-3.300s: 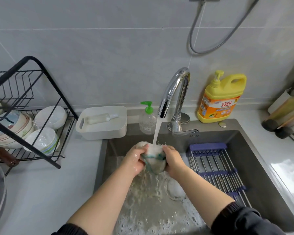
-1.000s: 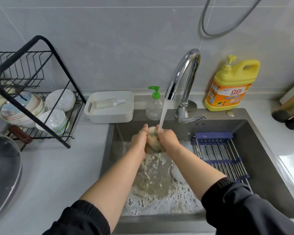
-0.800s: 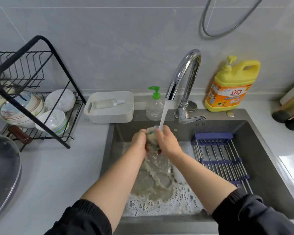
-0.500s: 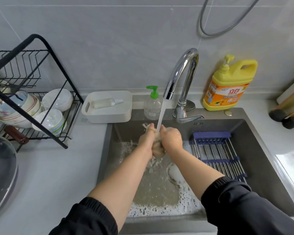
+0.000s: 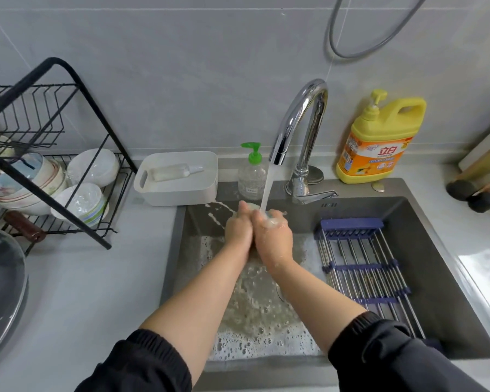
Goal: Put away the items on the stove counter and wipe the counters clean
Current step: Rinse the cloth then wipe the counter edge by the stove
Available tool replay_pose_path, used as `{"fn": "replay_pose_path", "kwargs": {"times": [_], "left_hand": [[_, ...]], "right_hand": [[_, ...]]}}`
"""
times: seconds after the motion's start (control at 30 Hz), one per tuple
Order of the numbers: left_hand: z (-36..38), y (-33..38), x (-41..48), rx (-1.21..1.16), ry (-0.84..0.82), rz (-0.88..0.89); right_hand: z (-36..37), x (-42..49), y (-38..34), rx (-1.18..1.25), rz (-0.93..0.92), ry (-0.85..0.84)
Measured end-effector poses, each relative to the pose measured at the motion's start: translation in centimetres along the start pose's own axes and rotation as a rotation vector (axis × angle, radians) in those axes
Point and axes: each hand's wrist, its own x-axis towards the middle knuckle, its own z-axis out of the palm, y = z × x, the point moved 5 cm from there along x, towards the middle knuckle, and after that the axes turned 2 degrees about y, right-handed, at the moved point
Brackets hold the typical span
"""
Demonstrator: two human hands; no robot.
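Left hand and right hand together squeeze a pale, sudsy, balled-up cloth.

Pale grey desk runs all the way across, with the dark sink sunk into it from centre out to 4 o'clock. At 9 o'clock a black wire dish rack stands on it. Down at 8 o'clock a glass lid lies flat. At 11 o'clock a white box sits just beside a green-pump soap bottle. The chrome faucet rises at 12, and a yellow detergent jug stands at 1 o'clock.
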Motion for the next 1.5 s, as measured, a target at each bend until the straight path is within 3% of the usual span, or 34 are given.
{"fn": "replay_pose_path", "kwargs": {"times": [0.07, 0.17, 0.27, 0.33, 0.47, 0.53, 0.63, 0.73, 0.83, 0.9, 1.1, 1.23, 1.3, 1.37, 1.43, 1.5], "left_hand": [[-0.5, 0.0, -0.3, 0.037, 0.001, 0.011], [-0.7, -0.7, -0.1, -0.114, -0.060, -0.060], [-1.1, -0.7, 0.3, -0.266, -0.107, -0.080], [-1.2, -0.5, 0.2, -0.301, -0.094, -0.077], [0.1, -0.1, -1.1, -0.298, -0.072, -0.070], [0.9, -0.1, -1.8, -0.298, -0.134, -0.080], [0.8, 0.2, -1.9, -0.120, -0.214, -0.004], [-0.3, 1.1, -0.8, 0.171, -0.215, 0.234], [-1.8, 2.5, -0.4, 0.355, -0.173, 0.371], [-2.3, 3.0, -0.4, 0.421, -0.225, 0.386], [-2.8, 3.6, -1.3, 0.850, -0.333, 0.626], [-4.3, 4.0, -1.1, 1.096, -0.075, 0.765], [-4.8, 3.2, -0.4, 0.946, -0.102, 0.653], [-3.3, 2.5, -1.3, 0.669, -0.341, 0.554], [-1.0, 2.3, -2.9, 0.576, -0.516, 0.563], [0.6, 2.1, -4.0, 0.580, -0.536, 0.611]], "right_hand": [[0.0, 1.0, 0.2, -0.008, 0.074, -0.027], [-0.2, 2.3, 1.1, -0.030, 0.295, -0.100], [-0.6, 2.6, 1.6, 0.291, 0.446, -0.217], [-0.6, 2.4, 1.1, 0.318, 0.352, -0.243], [0.2, 0.1, -1.5, 0.048, -0.017, -0.165], [0.1, 0.2, -1.5, -0.029, -0.034, -0.080], [-0.7, 2.1, -0.5, -0.128, 0.057, -0.151], [-2.2, 2.7, 0.2, -0.062, 0.116, -0.359], [-4.2, 2.8, -0.3, -0.159, 0.027, -0.495], [-5.6, 3.4, -1.2, -0.254, -0.057, -0.486], [-7.5, 3.6, -4.2, 0.147, 0.037, -0.546], [-7.2, 2.7, -6.5, 0.401, 0.099, -0.574], [-7.4, 2.7, -7.6, 0.501, 0.120, -0.580], [-7.2, 2.3, -8.4, 0.424, 0.089, -0.617], [-6.8, 1.5, -8.5, 0.326, 0.089, -0.656], [-6.6, 1.0, -8.3, 0.322, 0.131, -0.662]]}}
